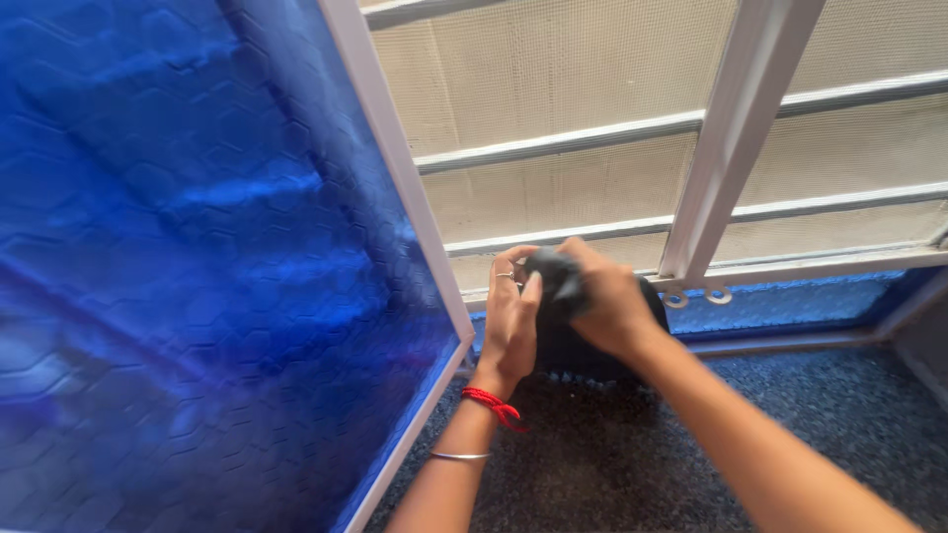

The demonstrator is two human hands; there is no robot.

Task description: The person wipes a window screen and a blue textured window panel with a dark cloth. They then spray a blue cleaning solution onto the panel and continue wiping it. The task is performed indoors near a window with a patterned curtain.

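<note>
A dark cloth (561, 286) is gripped by both hands at the far edge of the speckled sill (790, 405), right against the bottom rail of the window frame (691, 212). The right hand (607, 306) is clenched over the top of the cloth, knuckles up, w/ a bunched wad held under the palm. The left hand (512, 321) is pressed flat along the cloth's left side, fingers extended upward and touching it — a ring is seen on one finger, a red thread and a thin bangle at the wrist. More of the cloth hangs dark below the hands, down to the sill.

The cloth is judged soft and light: it is crumpled and folded easily, no stiffness shown, so nothing fragile is involved. It is best taken by a bunched handful, as it is held now — a loose corner would likely slip or trail. Whether it is damp cannot be told.

To the left, an open pane of blue patterned glass (188, 266) stands at an angle, its pale frame edge just beside the left hand. Behind the frame, a mesh screen (553, 109) w/ horizontal bars is seen. Two small metal rings (697, 296) sit at the base of the upright, near the right hand.
</note>
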